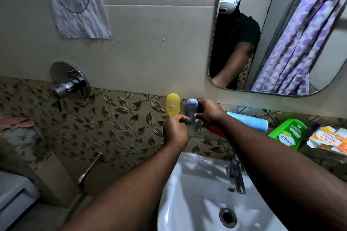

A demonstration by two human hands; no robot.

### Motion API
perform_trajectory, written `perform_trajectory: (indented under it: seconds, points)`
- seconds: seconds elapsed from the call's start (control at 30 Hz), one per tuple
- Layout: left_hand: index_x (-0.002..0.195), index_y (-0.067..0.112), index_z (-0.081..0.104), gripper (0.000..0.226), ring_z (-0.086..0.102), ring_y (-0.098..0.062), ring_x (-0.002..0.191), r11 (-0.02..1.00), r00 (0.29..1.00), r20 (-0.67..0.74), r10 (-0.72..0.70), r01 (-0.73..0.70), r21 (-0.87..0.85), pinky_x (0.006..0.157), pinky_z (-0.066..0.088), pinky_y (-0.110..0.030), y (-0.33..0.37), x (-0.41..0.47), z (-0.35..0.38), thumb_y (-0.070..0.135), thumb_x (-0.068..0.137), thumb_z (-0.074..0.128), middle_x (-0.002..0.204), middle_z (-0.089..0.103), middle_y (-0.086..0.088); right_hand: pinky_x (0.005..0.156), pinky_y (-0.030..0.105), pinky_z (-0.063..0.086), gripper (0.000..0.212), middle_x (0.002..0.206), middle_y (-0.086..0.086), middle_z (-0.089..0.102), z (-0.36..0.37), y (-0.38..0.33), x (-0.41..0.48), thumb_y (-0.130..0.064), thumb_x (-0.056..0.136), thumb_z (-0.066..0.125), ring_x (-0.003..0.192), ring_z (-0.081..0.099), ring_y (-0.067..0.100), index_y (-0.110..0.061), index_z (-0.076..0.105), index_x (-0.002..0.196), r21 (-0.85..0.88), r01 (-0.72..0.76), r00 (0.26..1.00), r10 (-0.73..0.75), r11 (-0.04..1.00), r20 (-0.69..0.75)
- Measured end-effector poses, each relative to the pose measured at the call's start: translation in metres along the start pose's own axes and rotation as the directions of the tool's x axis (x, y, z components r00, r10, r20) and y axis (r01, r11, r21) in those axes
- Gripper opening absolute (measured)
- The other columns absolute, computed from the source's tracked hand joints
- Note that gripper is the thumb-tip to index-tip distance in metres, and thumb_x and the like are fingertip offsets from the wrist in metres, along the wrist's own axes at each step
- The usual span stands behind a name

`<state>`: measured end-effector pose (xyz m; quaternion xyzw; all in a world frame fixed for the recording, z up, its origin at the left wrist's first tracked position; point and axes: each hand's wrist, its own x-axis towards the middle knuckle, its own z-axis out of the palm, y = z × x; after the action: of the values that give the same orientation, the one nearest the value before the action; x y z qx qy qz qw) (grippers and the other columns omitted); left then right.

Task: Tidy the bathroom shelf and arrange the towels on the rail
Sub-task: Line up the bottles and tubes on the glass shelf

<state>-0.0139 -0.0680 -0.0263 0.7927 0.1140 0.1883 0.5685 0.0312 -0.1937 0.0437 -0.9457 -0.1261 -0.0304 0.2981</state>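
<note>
A yellow capsule-shaped bottle (173, 103) stands upright at the left end of the glass shelf (319, 153). Right beside it stands a grey-blue bottle (191, 109). My right hand (207, 113) grips the grey-blue bottle from the right, with the thumb at its lower part. My left hand (175, 129) is just below and left of it, fingers curled at the bottle's base; whether they pinch it I cannot tell. A purple patterned towel (304, 43) hangs on a rail, seen in the mirror.
On the shelf to the right lie a blue-and-white tube (249, 121), a red item (217, 133) partly hidden by my right forearm, a green jar (289, 134) and an orange-and-white carton (328, 139). A white basin (197, 193) with a tap (236, 176) sits below. A pink cloth (16, 123) lies far left.
</note>
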Motion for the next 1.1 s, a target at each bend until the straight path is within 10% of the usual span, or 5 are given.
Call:
perform_trajectory:
  seconds: [0.43, 0.77, 1.1]
  points:
    - [0.087, 0.021, 0.071, 0.018, 0.062, -0.015, 0.081, 0.972, 0.983, -0.065, 0.173, -0.159, 0.17, 0.063, 0.041, -0.023, 0.015, -0.024, -0.006, 0.007, 0.086, 0.06, 0.091, 0.069, 0.003, 0.085, 0.038, 0.058, 0.028, 0.097, 0.003, 0.078, -0.046, 0.009, -0.02, 0.002, 0.08, 0.065, 0.095, 0.072, 0.023, -0.017, 0.075, 0.097, -0.108, -0.046, 0.999, 0.044, 0.993, -0.02]
    - [0.1, 0.023, 0.06, 0.021, 0.058, -0.023, 0.1, 0.904, 0.948, 0.136, 0.288, -0.316, 0.288, 0.076, 0.045, -0.032, 0.049, -0.062, 0.034, 0.009, 0.084, 0.063, 0.104, 0.064, 0.0, 0.057, 0.025, 0.036, 0.042, 0.101, 0.004, 0.07, -0.079, 0.018, -0.067, -0.038, 0.077, 0.084, 0.091, 0.066, 0.026, -0.023, 0.067, 0.112, -0.605, -0.057, 0.977, 0.17, 0.794, 0.132]
    - [0.116, 0.017, 0.056, 0.031, 0.056, -0.027, 0.112, 0.9, 0.957, 0.163, 0.238, -0.281, 0.333, 0.092, 0.053, -0.042, 0.05, -0.078, 0.041, 0.007, 0.088, 0.062, 0.122, 0.056, -0.006, 0.074, 0.034, 0.042, 0.061, 0.123, 0.013, 0.066, -0.062, 0.042, -0.078, -0.039, 0.078, 0.082, 0.111, 0.064, 0.033, -0.018, 0.048, 0.125, -0.614, -0.055, 0.978, 0.167, 0.787, 0.127]
